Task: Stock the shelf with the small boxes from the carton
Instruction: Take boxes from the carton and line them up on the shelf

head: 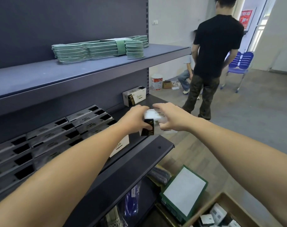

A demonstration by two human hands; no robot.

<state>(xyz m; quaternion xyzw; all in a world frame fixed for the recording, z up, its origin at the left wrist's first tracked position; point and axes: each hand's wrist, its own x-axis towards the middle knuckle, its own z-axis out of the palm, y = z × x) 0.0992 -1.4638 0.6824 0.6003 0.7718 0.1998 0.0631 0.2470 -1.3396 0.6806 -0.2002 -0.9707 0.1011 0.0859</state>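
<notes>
— Over the middle shelf (136,154), what are the hands doing?

— Both arms reach forward; the left hand (136,118) and right hand (168,116) close on one small white box (153,123) with a black and gold end panel; the box sits between the two palms, left fingers wrapped over its dark end, right fingers on its far side; it hangs just above the shelf's front right corner.

— Where are the other boxes?

— One matching box (134,96) stands alone at the back right of the same shelf; rows of them lie flat (46,140) to the left; another (121,145) shows partly beneath the left forearm; the carton (219,212) is on the floor at lower right, with more inside.

— Anything else?

— A bundle of green folded items (98,49) rests on the upper shelf (74,74); a person in a black shirt (216,51) stands beyond, back turned; a blue chair (240,63) is past them.
</notes>
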